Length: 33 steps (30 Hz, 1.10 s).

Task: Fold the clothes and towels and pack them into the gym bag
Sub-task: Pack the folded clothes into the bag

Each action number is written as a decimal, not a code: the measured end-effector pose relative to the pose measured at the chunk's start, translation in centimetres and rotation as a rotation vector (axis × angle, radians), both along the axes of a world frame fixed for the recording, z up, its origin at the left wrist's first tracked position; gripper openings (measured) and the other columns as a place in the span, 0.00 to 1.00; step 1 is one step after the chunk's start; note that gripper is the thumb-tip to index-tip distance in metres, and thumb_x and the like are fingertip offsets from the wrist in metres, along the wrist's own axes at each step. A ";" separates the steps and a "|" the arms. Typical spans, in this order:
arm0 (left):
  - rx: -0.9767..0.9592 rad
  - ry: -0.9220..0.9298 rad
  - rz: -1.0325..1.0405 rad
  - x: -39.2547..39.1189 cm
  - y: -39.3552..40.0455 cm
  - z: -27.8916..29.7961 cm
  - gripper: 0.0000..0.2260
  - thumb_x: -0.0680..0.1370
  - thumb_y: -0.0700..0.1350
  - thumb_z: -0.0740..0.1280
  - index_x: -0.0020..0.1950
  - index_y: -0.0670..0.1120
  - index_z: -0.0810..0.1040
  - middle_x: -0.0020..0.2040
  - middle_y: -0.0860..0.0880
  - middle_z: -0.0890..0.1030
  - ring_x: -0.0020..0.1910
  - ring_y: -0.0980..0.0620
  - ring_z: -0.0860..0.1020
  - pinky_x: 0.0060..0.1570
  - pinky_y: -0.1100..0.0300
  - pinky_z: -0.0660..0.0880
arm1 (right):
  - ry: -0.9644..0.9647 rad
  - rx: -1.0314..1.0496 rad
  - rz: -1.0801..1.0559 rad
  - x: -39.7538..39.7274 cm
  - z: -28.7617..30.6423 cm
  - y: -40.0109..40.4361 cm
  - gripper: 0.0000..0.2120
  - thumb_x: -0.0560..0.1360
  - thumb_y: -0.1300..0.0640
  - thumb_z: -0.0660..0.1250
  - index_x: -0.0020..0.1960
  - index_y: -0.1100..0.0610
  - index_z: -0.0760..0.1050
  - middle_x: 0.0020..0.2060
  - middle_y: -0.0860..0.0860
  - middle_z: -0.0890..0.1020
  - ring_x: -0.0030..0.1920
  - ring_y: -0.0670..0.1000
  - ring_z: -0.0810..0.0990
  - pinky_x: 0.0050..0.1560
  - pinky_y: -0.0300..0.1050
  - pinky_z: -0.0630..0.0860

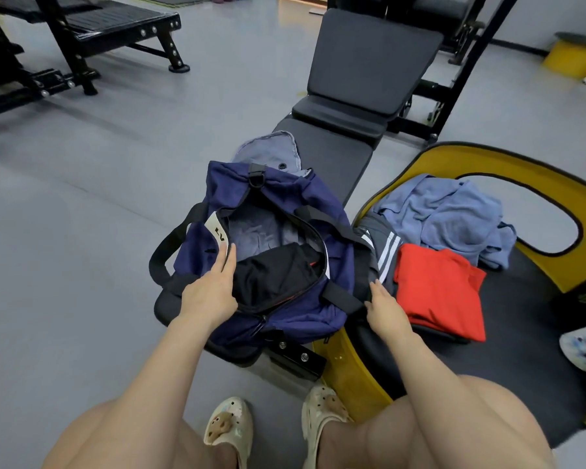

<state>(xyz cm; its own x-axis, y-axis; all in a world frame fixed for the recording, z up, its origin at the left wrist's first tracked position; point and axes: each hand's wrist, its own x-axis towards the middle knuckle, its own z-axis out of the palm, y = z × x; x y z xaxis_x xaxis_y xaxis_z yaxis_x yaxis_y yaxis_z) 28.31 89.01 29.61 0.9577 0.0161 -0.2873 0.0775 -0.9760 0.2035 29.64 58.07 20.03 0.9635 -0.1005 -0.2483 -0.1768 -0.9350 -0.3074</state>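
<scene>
A: Item one, the left hand [212, 288]?
B: Fingers straight, resting on the near left rim of the navy fabric gym bag [322, 309], holding the mouth apart. Nothing gripped.

A: The right hand [381, 303]?
B: Fingers closed on the black webbing strap [344, 296] at the bag's right side, just beside the clothes pile.

A: Bag contents?
B: One folded black garment [274, 275], matte and soft, at the near end; crumpled grey lining beyond it. The bag sits on the black padded counter [339, 154], its long axis running away from the person.

A: What remains?
B: All to the right, on a black-and-yellow curved pad [508, 164]: a folded red cotton top [440, 292], flat and roughly square, touching dark shorts with white stripes [384, 248]; behind them a rumpled light-blue terry towel [454, 214], unfolded.

A: Nearest reach?
B: The right hand, I judge; the red top lies just to its right.
</scene>
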 end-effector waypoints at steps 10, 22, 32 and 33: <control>0.004 0.011 -0.007 0.1 0.0 0.0 0.41 0.73 0.32 0.58 0.78 0.51 0.38 0.77 0.57 0.38 0.29 0.54 0.64 0.25 0.62 0.59 | 0.116 -0.075 0.153 -1.0 -1.4 0.2 0.56 0.69 0.45 0.74 0.77 0.54 0.35 0.77 0.49 0.39 0.78 0.54 0.44 0.74 0.49 0.59; 0.023 0.002 -0.026 -0.1 -0.2 -0.1 0.41 0.73 0.32 0.58 0.78 0.51 0.38 0.78 0.57 0.38 0.30 0.54 0.62 0.24 0.63 0.59 | -0.070 -0.504 0.313 2.5 1.2 0.5 0.23 0.78 0.65 0.58 0.72 0.57 0.61 0.64 0.55 0.69 0.60 0.58 0.73 0.50 0.50 0.74; 0.067 -0.029 -0.036 0.1 -0.7 -0.9 0.40 0.74 0.32 0.58 0.78 0.51 0.38 0.78 0.56 0.38 0.38 0.51 0.67 0.25 0.63 0.59 | -0.250 -0.514 0.415 7.9 9.1 -2.2 0.16 0.77 0.63 0.60 0.62 0.53 0.73 0.59 0.50 0.76 0.60 0.55 0.75 0.47 0.47 0.74; 0.068 -0.032 -0.035 0.1 -0.7 -0.9 0.40 0.74 0.32 0.58 0.78 0.51 0.38 0.77 0.56 0.37 0.39 0.51 0.67 0.24 0.63 0.59 | -0.267 -0.507 0.406 8.2 9.7 -2.6 0.16 0.77 0.63 0.60 0.63 0.53 0.73 0.61 0.50 0.76 0.60 0.54 0.74 0.46 0.47 0.74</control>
